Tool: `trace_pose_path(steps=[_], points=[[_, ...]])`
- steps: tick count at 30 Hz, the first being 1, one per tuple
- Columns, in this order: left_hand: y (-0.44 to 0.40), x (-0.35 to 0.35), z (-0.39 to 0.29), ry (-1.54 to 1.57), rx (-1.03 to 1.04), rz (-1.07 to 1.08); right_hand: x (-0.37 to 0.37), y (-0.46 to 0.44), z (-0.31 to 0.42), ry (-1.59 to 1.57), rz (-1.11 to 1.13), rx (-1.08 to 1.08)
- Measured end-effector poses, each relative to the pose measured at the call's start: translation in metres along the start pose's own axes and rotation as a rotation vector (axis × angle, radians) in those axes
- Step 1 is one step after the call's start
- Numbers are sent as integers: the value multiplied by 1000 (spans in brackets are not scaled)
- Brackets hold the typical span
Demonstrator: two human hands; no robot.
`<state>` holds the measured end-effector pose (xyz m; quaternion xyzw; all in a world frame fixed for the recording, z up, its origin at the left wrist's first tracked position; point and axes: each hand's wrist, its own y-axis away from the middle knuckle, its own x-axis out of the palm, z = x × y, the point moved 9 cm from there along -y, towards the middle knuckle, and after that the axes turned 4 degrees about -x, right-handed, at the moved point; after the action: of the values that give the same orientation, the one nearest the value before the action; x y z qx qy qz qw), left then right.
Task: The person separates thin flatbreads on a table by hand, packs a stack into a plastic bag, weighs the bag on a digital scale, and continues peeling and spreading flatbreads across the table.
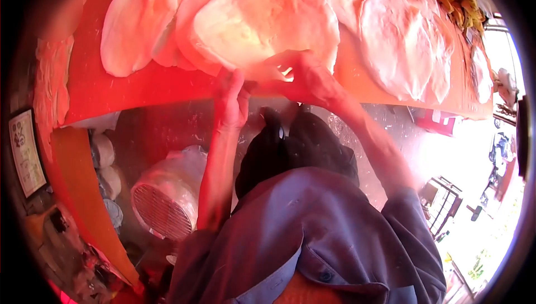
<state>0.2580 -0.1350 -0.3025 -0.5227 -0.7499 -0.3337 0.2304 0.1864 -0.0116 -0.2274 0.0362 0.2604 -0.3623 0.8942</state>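
Observation:
A large pale, flat, rounded sheet (268, 19) lies on the orange-red table, its near edge reaching my hands; I cannot tell its material. My left hand (230, 98) is closed at that near edge, thumb up. Just to the right, my right hand (307, 78) pinches the same edge, with a small bright gap between thumb and fingers. My fingertips almost meet, and what lies between them is partly hidden. A smaller oval sheet (137, 27) is to the left, and more overlapping sheets (396, 41) spread to the right.
The table's (128, 94) front edge runs just below my hands. On the floor stands a white round object with a grille (167, 203). Rolls (106, 164) sit under the table at left. Yellowish crumpled material (460, 0) lies at the far right, and a metal rack (441, 200) stands there.

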Motion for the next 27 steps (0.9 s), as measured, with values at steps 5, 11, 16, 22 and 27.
trace_pose_path(steps=[5, 11, 16, 22, 27], points=[[-7, 4, -2, -22, -5, -16, -3, 0, -34, -185, 31, 215], [-8, -11, -2, 3, -31, -175, 1, -7, -7, -158, 56, 123], [-12, -12, 1, -72, 30, -234, -7, -10, -27, -111, -21, 87], [-7, -69, 27, -95, 61, -263, 1, -17, -11, 559, -223, -148], [4, -81, 25, -10, -50, -342, -29, -40, -7, 636, -95, -113]])
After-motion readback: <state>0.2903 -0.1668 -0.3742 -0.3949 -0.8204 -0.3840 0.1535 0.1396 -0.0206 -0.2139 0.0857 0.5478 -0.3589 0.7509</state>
